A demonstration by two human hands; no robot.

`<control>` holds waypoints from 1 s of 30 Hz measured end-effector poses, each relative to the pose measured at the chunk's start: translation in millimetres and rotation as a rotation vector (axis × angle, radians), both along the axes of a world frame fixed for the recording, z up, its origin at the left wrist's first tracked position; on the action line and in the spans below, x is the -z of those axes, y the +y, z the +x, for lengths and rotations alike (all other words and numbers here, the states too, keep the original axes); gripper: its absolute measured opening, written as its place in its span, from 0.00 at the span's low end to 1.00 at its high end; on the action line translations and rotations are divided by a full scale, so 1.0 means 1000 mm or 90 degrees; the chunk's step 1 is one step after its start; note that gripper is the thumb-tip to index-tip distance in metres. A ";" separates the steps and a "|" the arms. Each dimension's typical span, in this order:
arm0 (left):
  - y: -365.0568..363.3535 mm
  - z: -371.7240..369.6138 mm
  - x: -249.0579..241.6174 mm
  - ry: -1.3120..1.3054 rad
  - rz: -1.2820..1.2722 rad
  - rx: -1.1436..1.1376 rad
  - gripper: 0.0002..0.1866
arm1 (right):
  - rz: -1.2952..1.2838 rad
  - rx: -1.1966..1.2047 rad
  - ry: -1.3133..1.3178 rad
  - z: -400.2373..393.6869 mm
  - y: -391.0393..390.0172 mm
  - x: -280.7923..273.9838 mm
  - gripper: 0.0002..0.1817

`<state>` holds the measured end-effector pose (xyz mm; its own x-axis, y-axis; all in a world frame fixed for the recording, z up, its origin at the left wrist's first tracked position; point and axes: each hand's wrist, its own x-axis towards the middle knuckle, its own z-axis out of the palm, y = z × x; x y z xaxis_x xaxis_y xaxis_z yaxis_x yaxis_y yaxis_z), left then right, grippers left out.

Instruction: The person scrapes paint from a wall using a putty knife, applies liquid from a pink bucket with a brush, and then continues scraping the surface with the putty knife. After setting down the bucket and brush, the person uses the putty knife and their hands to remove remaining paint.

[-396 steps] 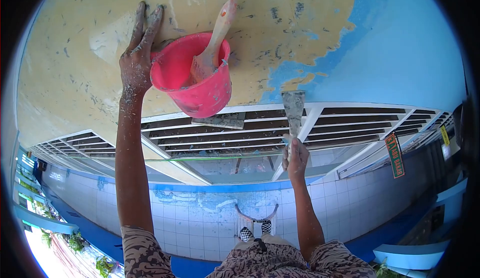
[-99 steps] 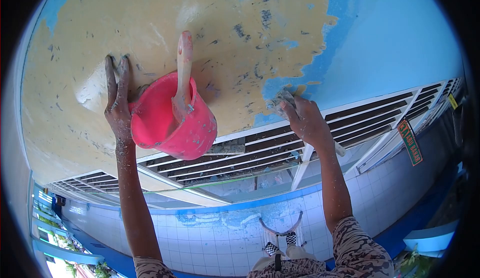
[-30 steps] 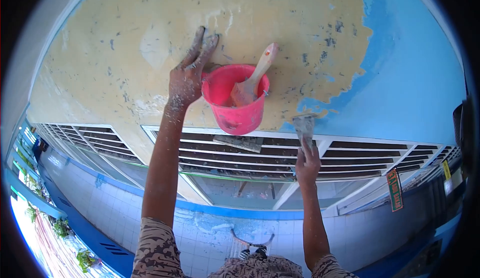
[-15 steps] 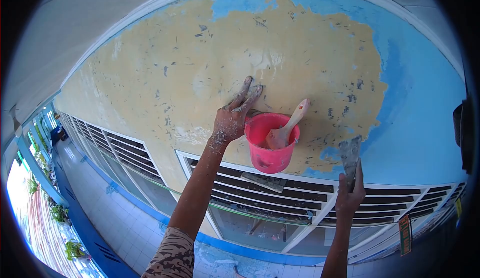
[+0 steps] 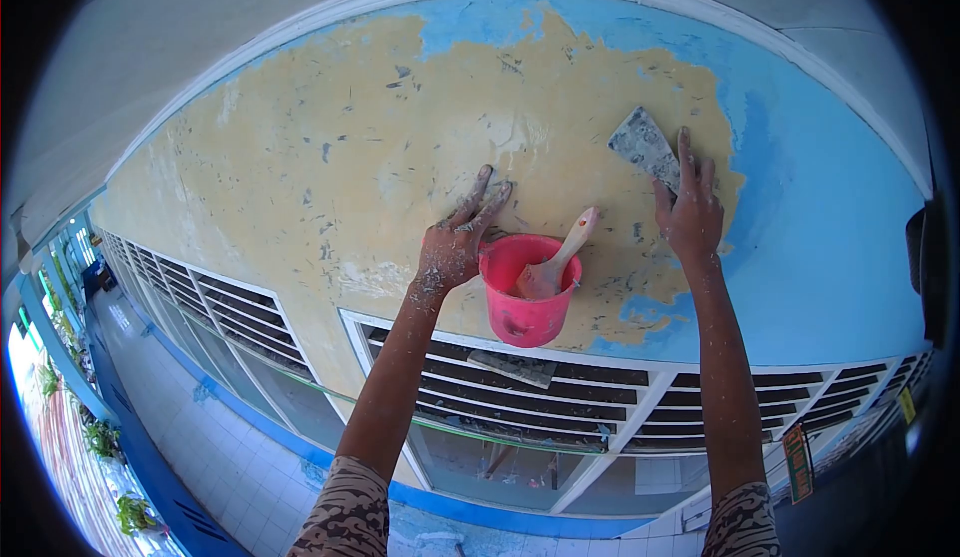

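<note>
My left hand [image 5: 453, 250] has two fingers stretched against the wall, while its hidden fingers seem to hold the rim of a pink bucket [image 5: 524, 315]. A paintbrush [image 5: 556, 259] leans inside the bucket with its pale handle sticking out at the upper right. In my right hand [image 5: 692, 215] is a putty knife [image 5: 643, 144], its wide, grey-smeared blade pointing up and left against the wall. Its handle is mostly covered by my palm. White flecks cover both hands.
Paint is scraped back to a tan patch [image 5: 390, 147] on the wall, with blue paint [image 5: 820, 257] to the right. Below run white louvred windows [image 5: 640, 397], where a flat, dirty plate [image 5: 512, 368] rests on the slats. A blue railing [image 5: 150, 457] borders the tiled walkway at left.
My right hand has swept the putty knife upward and slightly left, from just above the window frame to the upper wall. My left hand and the bucket stay almost in place.
</note>
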<state>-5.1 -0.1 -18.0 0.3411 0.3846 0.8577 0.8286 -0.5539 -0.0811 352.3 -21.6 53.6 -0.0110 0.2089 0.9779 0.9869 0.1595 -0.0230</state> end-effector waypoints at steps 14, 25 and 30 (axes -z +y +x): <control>-0.056 -0.010 0.116 -0.049 -0.009 -0.055 0.19 | 0.031 0.058 -0.029 -0.005 0.006 0.011 0.51; -0.156 0.016 0.246 -0.160 -0.344 -0.187 0.11 | 0.136 0.110 -0.085 0.005 0.022 0.016 0.42; -0.181 0.025 0.276 -0.203 -0.484 -0.199 0.09 | 0.050 0.119 -0.002 -0.003 0.016 0.012 0.43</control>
